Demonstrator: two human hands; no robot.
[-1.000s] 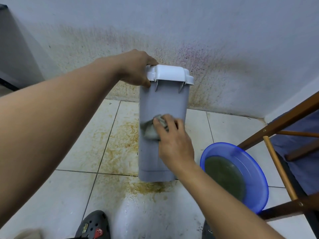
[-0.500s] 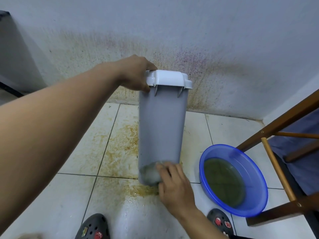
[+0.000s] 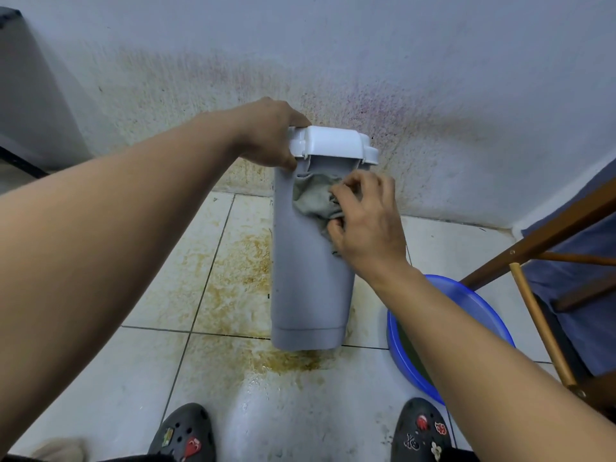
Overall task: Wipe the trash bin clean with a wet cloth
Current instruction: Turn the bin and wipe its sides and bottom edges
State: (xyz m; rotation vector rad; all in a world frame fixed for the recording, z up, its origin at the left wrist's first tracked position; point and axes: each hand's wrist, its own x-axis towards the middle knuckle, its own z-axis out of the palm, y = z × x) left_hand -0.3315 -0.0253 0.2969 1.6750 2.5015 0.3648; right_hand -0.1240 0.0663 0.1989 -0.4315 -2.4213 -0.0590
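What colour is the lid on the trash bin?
White, on a grey bin. The lid shows clearly in the head view, the only one here.

Gripping the white lid (image 3: 330, 143) of the tall grey trash bin (image 3: 310, 288) with the left hand (image 3: 266, 131), thumb on the near side. Keeping the bin on the tiled floor (image 3: 110, 378), close to the dirty wall (image 3: 433, 61). Pinching a crumpled grey cloth (image 3: 313, 198) in the right hand (image 3: 370, 221) and pressing it on the bin's front, just under the lid. Standing with two dark shoes (image 3: 181, 435) apart at the bottom edge. Just right of the bin, a blue bowl (image 3: 480, 305), partly hidden by the right arm. Further right, a brown wooden frame (image 3: 546, 238). Brown stains (image 3: 233, 295) on the tiles around the bin.
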